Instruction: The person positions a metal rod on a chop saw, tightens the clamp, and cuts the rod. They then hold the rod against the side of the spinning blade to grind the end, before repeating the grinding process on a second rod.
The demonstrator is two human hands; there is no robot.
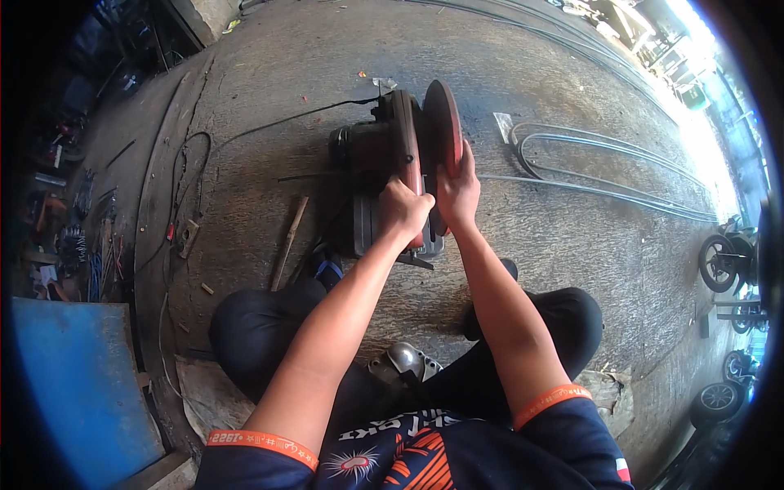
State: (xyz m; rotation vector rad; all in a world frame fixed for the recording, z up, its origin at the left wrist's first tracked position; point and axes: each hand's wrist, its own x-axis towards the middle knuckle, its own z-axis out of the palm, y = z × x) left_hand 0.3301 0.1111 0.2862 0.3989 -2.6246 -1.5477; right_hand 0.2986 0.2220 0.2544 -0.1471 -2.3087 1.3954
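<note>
A cut-off saw (366,147) with a reddish guard and a dark motor stands on the floor in front of me. My left hand (403,211) is closed on the lower part of the guard. A large round disc (442,118) stands upright at the saw's right side, tilted a little. My right hand (459,186) holds its lower right edge, with fingers along the rim and the thumb on the near face. The saw's grey base (365,229) shows below my left hand.
Bent metal rods (604,142) lie on the floor at the right. A wooden stick (290,241) and a cable (198,163) lie left of the saw. A metal part (403,357) sits between my legs. Motorcycles (720,261) stand far right; a blue panel (73,384) is lower left.
</note>
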